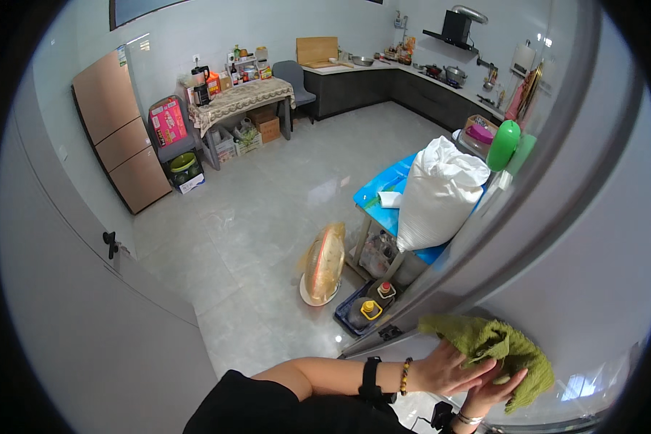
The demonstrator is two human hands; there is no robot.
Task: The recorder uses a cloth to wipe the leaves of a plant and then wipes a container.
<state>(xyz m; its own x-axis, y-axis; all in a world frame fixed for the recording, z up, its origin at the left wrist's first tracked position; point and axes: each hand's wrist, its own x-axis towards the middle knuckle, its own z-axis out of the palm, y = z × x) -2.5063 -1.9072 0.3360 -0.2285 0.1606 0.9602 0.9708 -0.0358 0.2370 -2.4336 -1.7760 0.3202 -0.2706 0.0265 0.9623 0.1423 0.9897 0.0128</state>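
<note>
A rumpled olive-green towel is bunched up at the lower right, beside the grey door frame. My left hand, with a beaded bracelet and a black strap on its arm, reaches across and holds the towel's near side. Just below it, my right hand, wearing a silver bangle, grips the same cloth. The fingers of both hands overlap at the folds, and some fingertips are hidden there.
A grey door with a black handle stands at left. Through the doorway, a wrapped bundle rests on the tiled floor. Near the frame are a crate of jugs and a white sack on a blue-topped table.
</note>
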